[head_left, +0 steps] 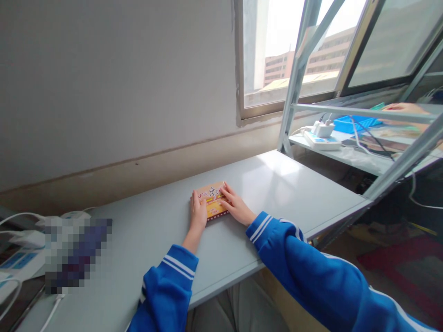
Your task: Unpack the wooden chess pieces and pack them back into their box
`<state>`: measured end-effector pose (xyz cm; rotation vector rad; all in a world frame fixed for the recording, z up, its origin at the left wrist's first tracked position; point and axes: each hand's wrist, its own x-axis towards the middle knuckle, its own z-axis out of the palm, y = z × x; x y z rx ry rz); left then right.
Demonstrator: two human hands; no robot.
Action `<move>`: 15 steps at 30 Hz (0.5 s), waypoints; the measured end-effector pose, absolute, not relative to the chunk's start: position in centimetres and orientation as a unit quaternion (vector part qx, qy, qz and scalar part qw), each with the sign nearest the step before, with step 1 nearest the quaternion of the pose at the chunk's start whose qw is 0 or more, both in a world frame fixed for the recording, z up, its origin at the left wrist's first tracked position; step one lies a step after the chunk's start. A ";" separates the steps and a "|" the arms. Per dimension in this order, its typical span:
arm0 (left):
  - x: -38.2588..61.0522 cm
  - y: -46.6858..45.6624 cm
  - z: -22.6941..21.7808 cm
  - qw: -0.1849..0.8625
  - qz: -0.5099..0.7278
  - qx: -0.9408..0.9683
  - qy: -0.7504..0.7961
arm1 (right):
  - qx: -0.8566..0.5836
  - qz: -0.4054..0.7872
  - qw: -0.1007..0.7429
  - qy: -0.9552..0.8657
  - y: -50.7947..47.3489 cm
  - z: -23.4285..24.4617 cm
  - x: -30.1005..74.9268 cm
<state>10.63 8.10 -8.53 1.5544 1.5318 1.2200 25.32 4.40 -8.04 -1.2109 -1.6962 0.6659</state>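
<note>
A flat orange and yellow box (pixel 213 205), printed with large dark Chinese characters that look like those on a Chinese chess set, lies on the grey-white table (pixel 270 184). My left hand (pixel 198 212) grips its left side, with the fingers along the edge and the thumb over the top. On the right, my right hand (pixel 237 203) holds the box's other side, its fingers reaching onto the lid. Between the hands, the lid appears closed. Both forearms are in blue sleeves with white stripes.
At the left end of the table are a power strip (pixel 20 265) with white plugs and cables, and a blurred dark object (pixel 81 253). A metal frame (pixel 294 78) rises at the right. Beyond it, another person's hand (pixel 404 110) is near a blue tray (pixel 356 123).
</note>
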 end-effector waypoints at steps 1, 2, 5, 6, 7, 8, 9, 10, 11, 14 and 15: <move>10.6 8.0 -8.3 0.300 0.438 0.594 0.604 | -0.493 0.267 0.457 -0.690 4.4 -8.2 25.4; 10.7 7.9 -8.1 0.284 0.415 0.599 0.624 | -0.494 0.264 0.455 -0.693 4.5 -8.3 25.4; 10.7 7.6 -7.7 0.256 0.380 0.619 0.638 | -0.500 0.253 0.442 -0.701 4.6 -8.7 25.4; 10.7 7.5 -7.7 0.250 0.376 0.624 0.637 | -0.503 0.249 0.436 -0.704 4.6 -8.8 25.4; 10.8 7.4 -7.7 0.245 0.372 0.629 0.637 | -0.506 0.245 0.431 -0.706 4.7 -8.9 25.4; 10.8 7.3 -7.6 0.240 0.369 0.633 0.638 | -0.509 0.240 0.426 -0.708 4.7 -8.9 25.3; 10.8 7.2 -7.6 0.236 0.366 0.636 0.638 | -0.512 0.235 0.422 -0.710 4.7 -9.0 25.3; 10.8 7.1 -7.5 0.232 0.364 0.637 0.638 | -0.515 0.230 0.419 -0.712 4.7 -9.0 25.2; 10.8 7.0 -7.4 0.231 0.363 0.638 0.639 | -0.519 0.225 0.415 -0.713 4.7 -8.9 25.2; 10.8 6.8 -7.2 0.227 0.357 0.642 0.639 | -0.530 0.215 0.399 -0.716 4.6 -8.7 25.1; 10.8 6.7 -7.2 0.225 0.353 0.645 0.639 | -0.532 0.214 0.394 -0.718 4.6 -8.7 25.1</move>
